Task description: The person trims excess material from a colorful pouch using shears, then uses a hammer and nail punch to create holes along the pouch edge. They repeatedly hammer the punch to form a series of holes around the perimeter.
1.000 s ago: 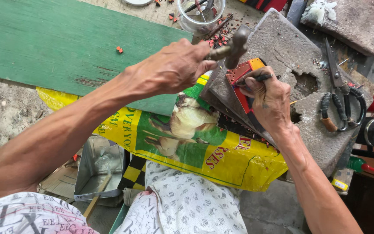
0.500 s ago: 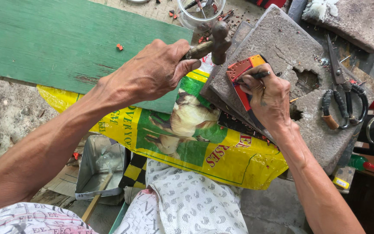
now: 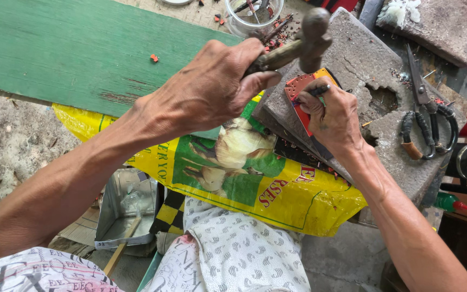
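Gripping rusty round-headed hammer [image 3: 312, 33] | pitted stone slab [image 3: 363, 70] | red leather piece [image 3: 301, 89]

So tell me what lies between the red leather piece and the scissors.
In the head view, the grey stone slab with a broken hollow lies between the red leather piece and the scissors.

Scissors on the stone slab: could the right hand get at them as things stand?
Probably not at once. The scissors lie uncovered on the stone slab, just beyond the right hand, but that hand is busy pinching a small punch against the red leather piece; it would have to let go first.
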